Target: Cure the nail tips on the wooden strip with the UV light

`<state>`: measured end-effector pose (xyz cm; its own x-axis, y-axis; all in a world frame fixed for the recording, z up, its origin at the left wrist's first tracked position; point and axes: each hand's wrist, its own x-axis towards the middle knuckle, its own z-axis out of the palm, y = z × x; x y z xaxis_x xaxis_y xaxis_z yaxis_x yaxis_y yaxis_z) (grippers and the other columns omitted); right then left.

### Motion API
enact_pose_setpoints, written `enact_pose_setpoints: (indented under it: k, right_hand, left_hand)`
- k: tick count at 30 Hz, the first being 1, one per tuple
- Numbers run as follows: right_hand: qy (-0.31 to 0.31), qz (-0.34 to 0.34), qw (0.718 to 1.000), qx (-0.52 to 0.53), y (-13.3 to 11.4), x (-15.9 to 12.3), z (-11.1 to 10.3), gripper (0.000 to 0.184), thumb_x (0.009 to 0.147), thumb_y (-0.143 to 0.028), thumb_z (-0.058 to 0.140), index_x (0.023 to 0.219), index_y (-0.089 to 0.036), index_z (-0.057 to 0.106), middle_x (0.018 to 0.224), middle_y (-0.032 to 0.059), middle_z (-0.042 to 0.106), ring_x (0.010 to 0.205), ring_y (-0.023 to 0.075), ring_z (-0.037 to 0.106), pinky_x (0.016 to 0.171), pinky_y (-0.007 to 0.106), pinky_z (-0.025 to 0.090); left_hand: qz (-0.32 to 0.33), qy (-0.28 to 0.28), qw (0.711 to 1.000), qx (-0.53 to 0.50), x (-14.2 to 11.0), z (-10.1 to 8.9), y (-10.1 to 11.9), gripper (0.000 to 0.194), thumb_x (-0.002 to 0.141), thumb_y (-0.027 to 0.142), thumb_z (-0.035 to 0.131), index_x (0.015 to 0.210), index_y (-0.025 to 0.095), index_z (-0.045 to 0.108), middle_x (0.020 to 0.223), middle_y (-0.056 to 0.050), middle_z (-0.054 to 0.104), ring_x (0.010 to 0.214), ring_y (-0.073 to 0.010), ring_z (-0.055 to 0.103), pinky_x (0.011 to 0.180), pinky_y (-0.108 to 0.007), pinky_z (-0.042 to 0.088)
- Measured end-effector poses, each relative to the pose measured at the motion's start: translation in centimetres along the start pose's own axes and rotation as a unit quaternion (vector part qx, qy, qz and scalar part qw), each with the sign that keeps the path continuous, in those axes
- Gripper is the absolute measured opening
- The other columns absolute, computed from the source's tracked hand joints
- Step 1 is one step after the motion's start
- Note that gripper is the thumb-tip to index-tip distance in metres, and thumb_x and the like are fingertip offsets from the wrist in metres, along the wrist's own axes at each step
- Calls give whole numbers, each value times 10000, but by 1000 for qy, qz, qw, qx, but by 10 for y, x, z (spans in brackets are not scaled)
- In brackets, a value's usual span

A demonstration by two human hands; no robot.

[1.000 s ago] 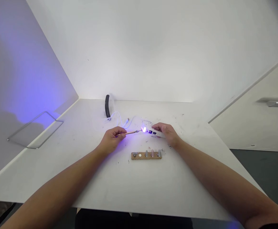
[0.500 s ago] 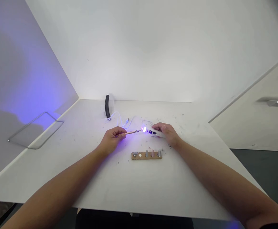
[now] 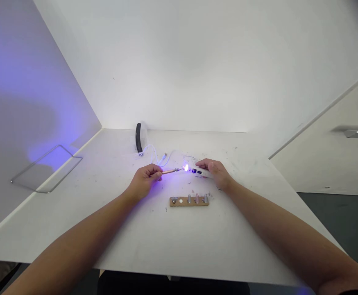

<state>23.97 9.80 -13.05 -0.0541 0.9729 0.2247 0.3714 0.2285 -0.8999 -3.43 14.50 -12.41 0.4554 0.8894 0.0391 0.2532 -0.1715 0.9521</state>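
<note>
a copper-coloured rod (image 3: 168, 171) is pinched between the thumb and fingers of the left hand (image 3: 145, 179), over the middle of the white table (image 3: 166, 241). its slim metal tip is aimed at the glowing end of a white lamp (image 3: 204, 172); whether the two touch cannot be told through the glare. the lamp is gripped by the right hand (image 3: 216, 171), the fingers bent over its body. on the near side, a brown strip (image 3: 185, 204) is set with small cone-shaped pieces (image 3: 196, 199). beyond the hands, a white cable (image 3: 164, 156) is seen near a black curved band (image 3: 139, 138). violet light is thrown on the left wall (image 3: 19, 53).
</note>
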Motion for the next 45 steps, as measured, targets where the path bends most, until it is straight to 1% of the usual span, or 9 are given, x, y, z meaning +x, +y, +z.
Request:
enact_pose_setpoints:
  k: [4,14,21,30,39,45]
  right_hand:
    - [0,5,1000,-1,-2,0,0,560,803,-601,304,912,-164,635,923,83,635,888,224,571,842,394,427]
    - [-2,6,1000,3,1,0,0,551,811,-586,310,923,-157,637,915,82,633,878,215,569,838,386,424]
    - [-3,7,1000,0,1,0,-1,553,806,-593,309,924,-164,638,913,79,633,868,220,570,831,399,429]
    - [-7,19,1000,5,0,-1,0,541,808,-588,313,922,-165,632,934,84,626,896,225,563,841,394,425]
    - [-6,9,1000,-1,-1,0,0,563,797,-606,312,920,-164,638,926,84,632,882,226,569,833,399,430]
    - [-2,8,1000,-8,-2,-1,0,576,794,-617,304,914,-167,642,909,81,640,876,226,574,830,396,436]
  left_hand:
    - [-2,0,1000,10,0,0,1,201,760,326,492,808,148,572,649,-5,565,591,-104,465,580,-234,347]
    - [7,-3,1000,18,-1,-1,4,208,787,328,459,804,150,564,645,-4,553,612,-105,462,602,-241,354]
    - [15,0,1000,3,0,0,2,216,788,338,457,804,150,561,615,3,539,601,-108,476,624,-251,375]
    - [15,-8,1000,14,-1,0,4,245,795,359,436,775,149,561,602,1,539,576,-103,461,604,-248,368]
    - [10,-7,1000,-2,0,0,0,235,801,356,435,783,152,551,585,10,524,566,-97,455,601,-243,361]
    - [18,-12,1000,5,-2,1,2,232,794,354,440,790,149,549,605,-1,528,584,-106,461,610,-254,371]
